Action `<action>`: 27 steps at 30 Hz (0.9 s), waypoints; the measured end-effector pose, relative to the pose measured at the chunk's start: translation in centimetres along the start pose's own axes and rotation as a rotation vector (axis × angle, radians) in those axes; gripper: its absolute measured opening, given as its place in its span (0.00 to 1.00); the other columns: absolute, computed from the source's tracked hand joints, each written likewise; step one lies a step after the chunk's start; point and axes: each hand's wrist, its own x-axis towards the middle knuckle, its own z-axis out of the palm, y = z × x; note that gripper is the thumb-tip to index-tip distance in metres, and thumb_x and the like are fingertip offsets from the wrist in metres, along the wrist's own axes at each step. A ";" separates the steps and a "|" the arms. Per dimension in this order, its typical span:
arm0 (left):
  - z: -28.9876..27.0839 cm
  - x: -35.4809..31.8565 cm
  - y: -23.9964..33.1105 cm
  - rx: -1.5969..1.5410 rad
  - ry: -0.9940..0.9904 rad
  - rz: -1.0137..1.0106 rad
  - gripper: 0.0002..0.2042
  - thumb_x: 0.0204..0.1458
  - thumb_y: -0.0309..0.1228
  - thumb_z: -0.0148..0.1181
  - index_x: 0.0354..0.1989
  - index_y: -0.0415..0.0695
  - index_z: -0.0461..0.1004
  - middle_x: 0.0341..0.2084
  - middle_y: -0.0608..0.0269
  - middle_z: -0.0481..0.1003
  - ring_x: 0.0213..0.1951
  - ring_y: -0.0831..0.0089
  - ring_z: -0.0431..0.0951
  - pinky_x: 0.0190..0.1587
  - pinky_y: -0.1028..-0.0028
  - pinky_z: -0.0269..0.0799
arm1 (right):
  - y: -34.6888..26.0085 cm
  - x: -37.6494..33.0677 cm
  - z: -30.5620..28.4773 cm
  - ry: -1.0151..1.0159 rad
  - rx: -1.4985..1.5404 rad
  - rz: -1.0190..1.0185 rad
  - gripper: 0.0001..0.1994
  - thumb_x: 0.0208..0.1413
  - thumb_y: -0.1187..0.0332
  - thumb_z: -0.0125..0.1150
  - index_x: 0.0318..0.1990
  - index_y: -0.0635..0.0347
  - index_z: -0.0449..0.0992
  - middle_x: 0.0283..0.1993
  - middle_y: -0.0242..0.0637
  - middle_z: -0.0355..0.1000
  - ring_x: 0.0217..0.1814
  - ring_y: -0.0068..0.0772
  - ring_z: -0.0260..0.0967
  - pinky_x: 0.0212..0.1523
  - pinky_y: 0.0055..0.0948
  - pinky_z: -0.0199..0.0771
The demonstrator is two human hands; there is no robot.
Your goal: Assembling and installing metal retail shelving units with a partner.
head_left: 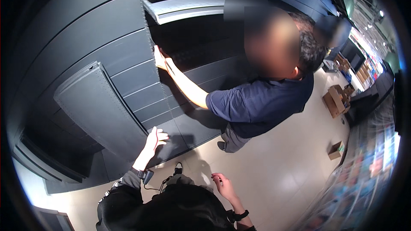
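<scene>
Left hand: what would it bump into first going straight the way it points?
The left hand would probably meet the dark shelving panels ahead, though this one view leaves the depth unclear.

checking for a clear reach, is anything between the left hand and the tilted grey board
Nothing visible stands between the left hand and the tilted grey board; the hand is beside its lower end, though contact is unclear. The co-worker stands to the right.

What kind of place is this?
It looks like a shop, though I can't be sure: there are tall dark panels, a pale shelf fixed up high, and cardboard boxes standing on the floor.
</scene>
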 end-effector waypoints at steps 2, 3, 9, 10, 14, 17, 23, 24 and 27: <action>-1.2 0.3 0.6 -0.021 0.049 0.013 0.31 0.64 0.55 0.36 0.55 0.34 0.63 0.43 0.46 0.76 0.41 0.60 0.80 0.38 0.67 0.77 | -0.6 0.7 0.1 -0.041 0.038 -0.012 0.10 0.64 0.68 0.51 0.48 0.62 0.72 0.43 0.45 0.75 0.41 0.40 0.76 0.42 0.32 0.74; -1.7 0.7 1.1 -0.039 0.049 0.032 0.31 0.64 0.55 0.36 0.55 0.34 0.63 0.43 0.46 0.76 0.41 0.60 0.80 0.38 0.67 0.77 | -1.1 1.3 0.3 -0.061 0.043 0.019 0.10 0.64 0.67 0.51 0.48 0.62 0.72 0.43 0.45 0.75 0.41 0.39 0.75 0.43 0.33 0.74; -4.3 6.8 6.0 -0.173 0.002 0.124 0.29 0.63 0.52 0.40 0.59 0.36 0.61 0.45 0.47 0.75 0.44 0.61 0.79 0.43 0.63 0.73 | -6.4 5.5 1.0 0.005 -0.001 -0.052 0.10 0.65 0.68 0.49 0.46 0.62 0.74 0.41 0.43 0.74 0.41 0.35 0.75 0.43 0.31 0.73; -4.7 8.4 7.2 -0.169 -0.002 0.171 0.28 0.64 0.50 0.41 0.60 0.35 0.60 0.45 0.48 0.75 0.44 0.61 0.79 0.44 0.63 0.73 | -8.0 6.3 0.9 0.032 -0.017 -0.102 0.08 0.63 0.71 0.50 0.45 0.62 0.74 0.40 0.43 0.73 0.40 0.35 0.74 0.43 0.29 0.73; -5.9 16.5 13.1 -0.247 -0.300 0.419 0.16 0.60 0.40 0.47 0.49 0.42 0.70 0.39 0.63 0.77 0.40 0.68 0.78 0.57 0.60 0.65 | -15.6 10.3 1.7 0.154 -0.136 -0.369 0.06 0.59 0.77 0.54 0.43 0.63 0.74 0.39 0.44 0.73 0.38 0.36 0.72 0.42 0.30 0.73; -5.3 22.9 17.8 0.118 -0.262 0.764 0.06 0.53 0.34 0.54 0.34 0.47 0.74 0.32 0.70 0.75 0.35 0.72 0.76 0.66 0.57 0.55 | -21.5 14.4 2.5 0.203 -0.117 -0.493 0.08 0.57 0.78 0.54 0.45 0.65 0.72 0.42 0.46 0.72 0.40 0.38 0.72 0.43 0.31 0.73; -3.4 34.7 27.0 0.829 -0.158 1.473 0.23 0.58 0.28 0.53 0.62 0.38 0.61 0.21 0.66 0.73 0.26 0.77 0.75 0.56 0.68 0.70 | -31.0 25.7 4.3 0.460 -0.624 -0.772 0.18 0.55 0.75 0.59 0.53 0.66 0.68 0.52 0.50 0.66 0.53 0.47 0.66 0.54 0.38 0.67; -3.2 35.5 27.3 0.340 -0.316 1.124 0.26 0.60 0.29 0.52 0.66 0.39 0.55 0.21 0.65 0.73 0.26 0.77 0.74 0.51 0.73 0.71 | -32.0 27.9 4.7 0.504 -0.671 -0.799 0.20 0.54 0.75 0.60 0.55 0.66 0.66 0.54 0.51 0.65 0.54 0.49 0.65 0.55 0.39 0.66; -2.6 36.9 28.6 0.090 -0.425 0.937 0.25 0.62 0.32 0.49 0.67 0.41 0.56 0.19 0.66 0.72 0.26 0.78 0.73 0.42 0.79 0.70 | -33.2 34.1 6.1 0.475 -0.743 -0.772 0.22 0.58 0.67 0.57 0.57 0.67 0.65 0.53 0.53 0.66 0.55 0.52 0.64 0.55 0.42 0.67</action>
